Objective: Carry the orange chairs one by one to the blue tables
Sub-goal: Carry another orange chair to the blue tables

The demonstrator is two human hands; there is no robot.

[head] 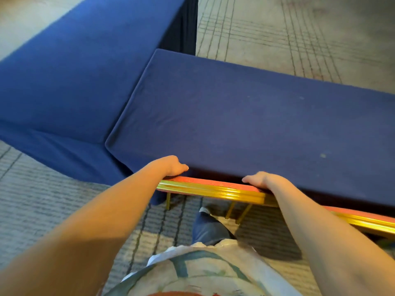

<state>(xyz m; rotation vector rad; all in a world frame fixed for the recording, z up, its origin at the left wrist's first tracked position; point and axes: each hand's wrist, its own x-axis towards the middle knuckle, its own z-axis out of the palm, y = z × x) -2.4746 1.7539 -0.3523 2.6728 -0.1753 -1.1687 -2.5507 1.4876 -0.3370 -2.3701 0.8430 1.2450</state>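
Observation:
An orange chair [210, 190] with a gold frame stands right in front of me, its backrest top seen from above and its seat hidden under a blue table [245, 122]. My left hand [171, 166] grips the left end of the backrest top, fingers curled over the far side. My right hand [259, 180] grips the same backrest further right. A second orange chair [363, 220] shows at the right edge, also tucked against the table.
Another blue table [70, 77] stands at the left, at an angle to the first and meeting its corner. Grey patterned carpet [299, 39] spreads beyond and beneath me. My leg and shoe [205, 223] are just behind the chair's gold legs.

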